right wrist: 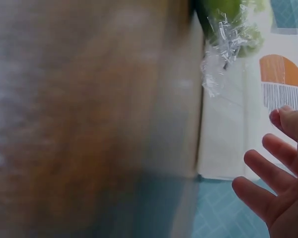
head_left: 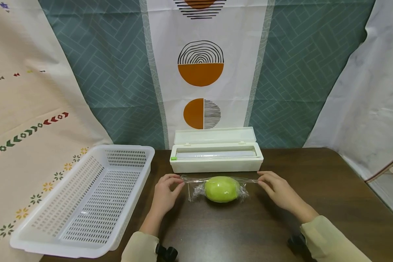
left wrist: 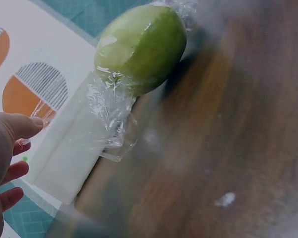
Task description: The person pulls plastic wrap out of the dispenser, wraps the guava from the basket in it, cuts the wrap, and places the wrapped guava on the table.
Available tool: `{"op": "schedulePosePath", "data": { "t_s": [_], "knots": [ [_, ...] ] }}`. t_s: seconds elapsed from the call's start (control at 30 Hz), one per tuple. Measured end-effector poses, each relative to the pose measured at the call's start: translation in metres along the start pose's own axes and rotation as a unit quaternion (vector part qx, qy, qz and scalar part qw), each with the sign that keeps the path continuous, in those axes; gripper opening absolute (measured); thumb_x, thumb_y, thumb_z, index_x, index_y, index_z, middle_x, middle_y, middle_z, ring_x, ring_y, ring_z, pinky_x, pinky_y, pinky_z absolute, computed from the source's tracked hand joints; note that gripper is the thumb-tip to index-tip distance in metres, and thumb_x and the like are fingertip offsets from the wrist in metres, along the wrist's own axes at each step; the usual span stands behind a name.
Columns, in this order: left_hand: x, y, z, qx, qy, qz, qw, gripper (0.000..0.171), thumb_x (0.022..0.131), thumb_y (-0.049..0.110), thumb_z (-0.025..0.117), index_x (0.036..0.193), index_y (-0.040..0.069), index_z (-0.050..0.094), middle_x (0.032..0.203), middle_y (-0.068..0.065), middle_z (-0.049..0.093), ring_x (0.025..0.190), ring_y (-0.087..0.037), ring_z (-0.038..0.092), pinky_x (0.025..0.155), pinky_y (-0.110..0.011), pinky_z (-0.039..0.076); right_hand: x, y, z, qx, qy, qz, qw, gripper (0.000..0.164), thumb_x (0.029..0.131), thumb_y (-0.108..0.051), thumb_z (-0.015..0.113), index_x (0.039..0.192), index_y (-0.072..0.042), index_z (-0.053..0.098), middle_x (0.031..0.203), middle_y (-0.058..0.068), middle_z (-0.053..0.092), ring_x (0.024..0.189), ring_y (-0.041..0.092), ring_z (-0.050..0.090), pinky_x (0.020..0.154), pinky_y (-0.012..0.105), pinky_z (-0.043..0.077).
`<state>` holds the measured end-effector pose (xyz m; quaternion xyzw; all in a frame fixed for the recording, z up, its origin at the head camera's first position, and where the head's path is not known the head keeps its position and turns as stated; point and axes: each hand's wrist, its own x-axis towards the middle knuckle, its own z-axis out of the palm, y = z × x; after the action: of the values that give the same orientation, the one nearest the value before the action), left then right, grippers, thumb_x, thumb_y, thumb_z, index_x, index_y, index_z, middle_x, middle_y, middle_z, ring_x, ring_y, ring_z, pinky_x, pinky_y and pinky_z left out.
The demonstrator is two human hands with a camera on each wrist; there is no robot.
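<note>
A green oval fruit point(head_left: 222, 190) lies on the table in front of the wrap box, with clear plastic wrap point(head_left: 199, 190) around it and crumpled at both ends. My left hand point(head_left: 166, 193) pinches the wrap's far edge between thumb and index finger, to the fruit's left. Out to the right, my right hand point(head_left: 278, 189) pinches the other end of that edge. The strip between them is stretched along the fruit's far side. Through the right wrist view, the thumb and index finger point(right wrist: 283, 116) meet while the other fingers spread apart. The crumpled wrap point(left wrist: 111, 114) shows beside the fruit in the left wrist view.
Just behind the fruit stands a white wrap dispenser box point(head_left: 216, 166), lid raised, a roll point(head_left: 216, 154) inside. A white slotted plastic basket point(head_left: 117, 233) stands at the left of the dark wooden table point(head_left: 222, 233). Patterned cloths point(head_left: 117, 72) hang behind and at the sides.
</note>
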<state>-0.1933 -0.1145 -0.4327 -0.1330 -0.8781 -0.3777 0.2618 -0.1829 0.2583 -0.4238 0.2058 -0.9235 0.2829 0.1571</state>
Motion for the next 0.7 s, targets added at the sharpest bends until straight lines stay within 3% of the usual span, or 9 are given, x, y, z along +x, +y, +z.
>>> {"op": "schedulePosePath", "data": {
  "t_s": [0.43, 0.7],
  "knots": [
    [-0.013, 0.009, -0.007, -0.015, -0.064, -0.005, 0.9978, 0.008, 0.075, 0.013, 0.079, 0.078, 0.012, 0.072, 0.094, -0.001, 0.067, 0.091, -0.018, 0.064, 0.077, -0.035, 0.052, -0.013, 0.000, 0.002, -0.010, -0.037, 0.002, 0.999, 0.006, 0.092, -0.017, 0.061, 0.091, -0.014, 0.066, 0.122, 0.013, 0.062, 0.111, 0.031, 0.060, 0.088, 0.047, 0.050],
    [-0.011, 0.016, -0.009, 0.013, -0.051, -0.003, 0.9986, 0.032, 0.079, 0.021, 0.076, 0.108, 0.010, 0.068, 0.100, -0.003, 0.068, 0.096, -0.022, 0.064, 0.083, -0.040, 0.051, -0.016, -0.001, 0.000, -0.019, -0.047, -0.004, 0.999, 0.004, 0.091, -0.015, 0.062, 0.091, -0.014, 0.066, 0.122, 0.014, 0.062, 0.109, 0.031, 0.061, 0.087, 0.047, 0.050]
  ]
}}
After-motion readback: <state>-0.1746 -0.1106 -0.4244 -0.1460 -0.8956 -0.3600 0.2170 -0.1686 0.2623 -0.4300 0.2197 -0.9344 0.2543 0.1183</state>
